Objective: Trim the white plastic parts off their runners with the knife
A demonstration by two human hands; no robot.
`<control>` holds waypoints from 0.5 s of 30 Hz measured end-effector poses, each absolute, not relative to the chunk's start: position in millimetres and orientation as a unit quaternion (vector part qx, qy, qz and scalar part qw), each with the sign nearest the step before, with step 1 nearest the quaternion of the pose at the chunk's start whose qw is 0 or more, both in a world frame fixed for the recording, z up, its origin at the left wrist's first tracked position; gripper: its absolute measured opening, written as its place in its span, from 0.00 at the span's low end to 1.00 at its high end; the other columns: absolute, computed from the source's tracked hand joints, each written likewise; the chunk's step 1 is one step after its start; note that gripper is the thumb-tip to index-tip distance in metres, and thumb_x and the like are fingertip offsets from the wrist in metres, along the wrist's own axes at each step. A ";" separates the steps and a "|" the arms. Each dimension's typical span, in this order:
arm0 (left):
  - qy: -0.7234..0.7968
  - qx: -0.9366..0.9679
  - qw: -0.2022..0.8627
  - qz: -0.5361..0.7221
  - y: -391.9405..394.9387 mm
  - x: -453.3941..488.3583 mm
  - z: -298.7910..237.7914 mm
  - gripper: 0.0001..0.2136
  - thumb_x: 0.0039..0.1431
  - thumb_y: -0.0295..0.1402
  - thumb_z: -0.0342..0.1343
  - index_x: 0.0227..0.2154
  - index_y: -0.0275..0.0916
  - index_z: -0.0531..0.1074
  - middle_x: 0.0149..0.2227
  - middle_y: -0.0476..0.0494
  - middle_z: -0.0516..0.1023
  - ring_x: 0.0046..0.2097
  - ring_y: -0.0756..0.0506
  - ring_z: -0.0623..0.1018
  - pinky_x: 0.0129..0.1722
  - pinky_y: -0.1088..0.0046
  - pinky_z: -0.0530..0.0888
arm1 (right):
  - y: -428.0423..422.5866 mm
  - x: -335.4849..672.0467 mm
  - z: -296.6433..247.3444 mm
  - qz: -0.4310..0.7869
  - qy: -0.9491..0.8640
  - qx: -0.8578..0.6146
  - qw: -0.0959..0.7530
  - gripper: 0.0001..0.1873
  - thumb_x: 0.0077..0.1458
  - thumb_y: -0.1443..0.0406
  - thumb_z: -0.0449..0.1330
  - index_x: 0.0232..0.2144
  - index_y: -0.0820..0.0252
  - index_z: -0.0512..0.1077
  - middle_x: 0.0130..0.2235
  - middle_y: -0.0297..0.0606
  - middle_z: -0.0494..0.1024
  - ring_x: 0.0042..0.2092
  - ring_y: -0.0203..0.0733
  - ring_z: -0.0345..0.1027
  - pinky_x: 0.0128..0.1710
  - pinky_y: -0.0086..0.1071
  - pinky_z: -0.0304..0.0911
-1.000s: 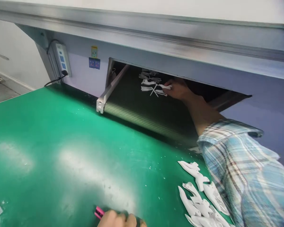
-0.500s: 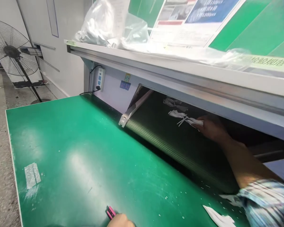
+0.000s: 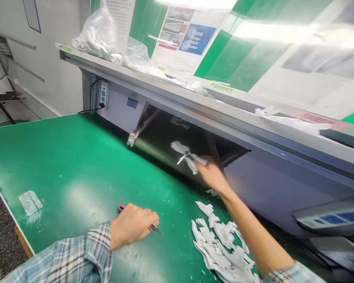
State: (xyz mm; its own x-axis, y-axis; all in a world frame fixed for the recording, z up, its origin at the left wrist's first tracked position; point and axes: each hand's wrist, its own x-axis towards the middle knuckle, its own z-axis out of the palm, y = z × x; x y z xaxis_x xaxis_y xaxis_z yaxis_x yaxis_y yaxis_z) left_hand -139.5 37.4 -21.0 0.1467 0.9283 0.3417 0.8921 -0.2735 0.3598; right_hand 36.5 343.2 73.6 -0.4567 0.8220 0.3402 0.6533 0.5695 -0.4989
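My right hand (image 3: 211, 173) is closed on one end of a white bundle tied around its middle (image 3: 181, 148), which looks like a folded cable. It holds the bundle over the near end of a dark conveyor belt (image 3: 165, 135) in the wall opening. A second tied bundle (image 3: 179, 123) lies farther back on the belt. Over the green table, my left hand (image 3: 134, 223) is wrapped around a pink-and-black knife (image 3: 155, 228). The knife's thin pointed tip sticks out to the right. A heap of white plastic-looking pieces (image 3: 221, 251) lies below my right forearm.
A grey shelf (image 3: 177, 88) overhangs the opening and carries clear plastic bags (image 3: 98, 33). Clear tape patches (image 3: 31, 203) are stuck on the green table (image 3: 85, 169) at left. Power strips stand at the left (image 3: 104, 95) and right (image 3: 333, 220). A fan stands at far left.
My right hand has drawn the white bundle off the belt toward the opening's near edge. More of my left hand and its knife shows. The view has shifted right, revealing the white heap.
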 end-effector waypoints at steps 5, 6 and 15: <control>0.613 0.719 0.012 0.326 40.8 -153.3 -20.4 0.11 0.66 0.25 0.47 0.35 0.42 0.74 0.30 0.52 0.80 0.30 0.50 0.79 0.28 0.77 0.64 | 235.7 24.8 18.7 0.269 -0.871 -0.359 0.198 0.17 0.60 0.48 0.56 0.42 0.53 0.66 0.27 0.30 0.72 0.28 0.45 0.66 0.30 0.36 0.62; 0.618 0.711 0.010 0.334 40.9 -156.0 -20.2 0.11 0.66 0.25 0.47 0.35 0.42 0.75 0.30 0.52 0.80 0.30 0.50 0.79 0.28 0.77 0.64 | 220.0 21.2 7.8 0.289 -0.872 -0.349 0.187 0.17 0.60 0.48 0.56 0.41 0.53 0.66 0.25 0.29 0.71 0.27 0.44 0.65 0.29 0.35 0.61; 0.673 0.634 0.006 0.381 42.3 -177.5 -25.9 0.11 0.69 0.32 0.49 0.41 0.43 0.78 0.35 0.47 0.84 0.34 0.48 0.81 0.34 0.77 0.68 | 186.8 16.1 5.8 0.414 -0.794 -0.371 0.247 0.16 0.56 0.49 0.61 0.38 0.52 0.66 0.29 0.30 0.69 0.32 0.46 0.62 0.36 0.37 0.60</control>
State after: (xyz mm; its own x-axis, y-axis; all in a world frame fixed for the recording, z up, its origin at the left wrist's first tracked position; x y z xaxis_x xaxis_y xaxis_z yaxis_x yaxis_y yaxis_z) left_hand -177.5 42.3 -25.9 -0.1965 0.8582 0.4742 0.8488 -0.0932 0.5204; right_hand 16.1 186.8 5.8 -0.6037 0.7928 0.0843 0.3841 0.3820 -0.8406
